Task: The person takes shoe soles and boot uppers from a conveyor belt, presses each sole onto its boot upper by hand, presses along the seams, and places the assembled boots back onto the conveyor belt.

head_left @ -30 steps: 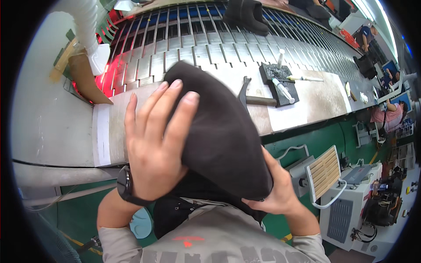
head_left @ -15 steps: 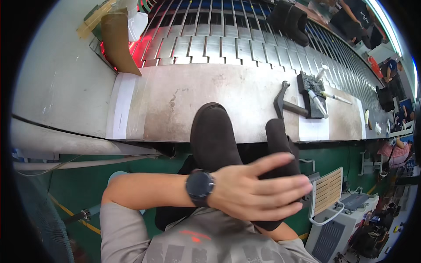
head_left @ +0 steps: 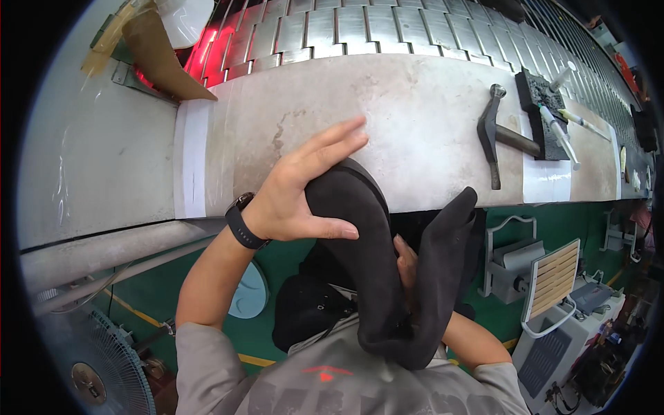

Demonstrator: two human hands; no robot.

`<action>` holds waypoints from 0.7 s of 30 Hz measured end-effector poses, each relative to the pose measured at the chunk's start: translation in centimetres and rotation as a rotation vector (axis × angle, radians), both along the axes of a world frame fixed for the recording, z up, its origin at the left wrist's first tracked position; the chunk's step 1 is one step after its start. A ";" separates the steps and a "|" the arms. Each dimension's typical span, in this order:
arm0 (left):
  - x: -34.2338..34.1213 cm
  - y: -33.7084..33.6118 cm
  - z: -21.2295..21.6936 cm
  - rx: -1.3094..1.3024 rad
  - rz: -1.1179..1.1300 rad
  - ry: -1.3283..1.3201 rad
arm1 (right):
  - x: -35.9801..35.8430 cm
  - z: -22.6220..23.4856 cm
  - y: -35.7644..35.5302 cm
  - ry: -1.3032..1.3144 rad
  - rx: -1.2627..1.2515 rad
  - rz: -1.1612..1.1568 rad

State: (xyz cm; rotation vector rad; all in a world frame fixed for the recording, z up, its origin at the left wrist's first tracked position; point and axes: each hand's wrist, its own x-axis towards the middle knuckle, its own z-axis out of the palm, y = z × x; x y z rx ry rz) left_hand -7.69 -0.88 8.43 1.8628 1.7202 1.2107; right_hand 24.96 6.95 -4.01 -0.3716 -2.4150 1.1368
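A tall dark boot (head_left: pixel 366 238) with a soft, suede-like surface lies across my lap. Its rounded toe points at the bench edge and its limp shaft folds up on the right. My left hand (head_left: pixel 287 194) cups the toe, thumb over the upper and fingers stretched along the far side. Between the foot part and the shaft, fingers of my right hand (head_left: pixel 407 263) show, gripping the boot; the rest of that hand is hidden. A hammer (head_left: pixel 491 131) lies farther right on the bench, apart from both hands.
The pale bench (head_left: pixel 415 138) runs in front, with a slatted metal conveyor (head_left: pixel 360 24) behind. A black block (head_left: pixel 550 142) with syringe-like tubes stands right of the hammer. A cardboard sheet (head_left: pixel 162 59) is at far left, a fan (head_left: pixel 111 366) lower left, and a slatted wooden seat (head_left: pixel 553 283) at right.
My left hand has moved left and away from me, from over the shaft to the toe. Right-hand fingers now show beside the boot. The whole view has shifted.
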 end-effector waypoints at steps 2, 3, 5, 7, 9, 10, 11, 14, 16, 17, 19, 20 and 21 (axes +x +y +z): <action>0.3 -0.1 -0.1 -0.007 0.008 -0.028 | 0.3 -0.1 0.0 -0.058 -0.055 0.010; 0.4 -0.1 -0.3 -0.002 0.017 -0.051 | 0.4 0.0 0.0 -0.112 -0.098 0.022; 0.9 0.0 -0.6 0.029 0.038 -0.077 | -0.1 0.6 0.0 -0.237 -0.300 0.007; 1.1 -0.1 -0.7 0.070 0.062 -0.100 | -0.5 1.5 0.4 -0.416 -0.599 -0.024; 1.2 -0.1 -0.5 0.070 0.074 -0.049 | -0.8 2.5 0.3 -0.400 -0.591 -0.007; 1.3 -0.2 -0.4 0.077 0.080 -0.047 | -0.8 2.9 0.4 -0.391 -0.581 0.003; 1.5 -0.2 -0.4 0.012 0.081 -0.150 | -0.9 3.5 0.6 -0.383 -0.570 0.009; 2.4 0.1 -0.3 -0.038 0.068 -0.638 | -1.1 5.7 1.3 -0.371 -0.544 0.028; 2.7 0.3 -0.4 -0.099 -0.003 -1.287 | -1.5 7.0 1.9 -0.372 -0.528 0.034; 2.5 0.6 -0.5 -0.095 0.001 -1.288 | -1.6 7.4 2.2 -0.373 -0.522 0.033; 2.3 1.0 -0.4 -0.128 -0.126 -1.224 | -2.0 7.9 2.9 -0.383 -0.514 0.032; 2.3 1.0 -0.3 -0.127 -0.123 -1.226 | -2.2 8.1 3.1 -0.389 -0.516 0.032; 2.3 1.0 0.0 -0.157 -0.122 -1.249 | -2.3 8.2 3.3 -0.397 -0.520 0.030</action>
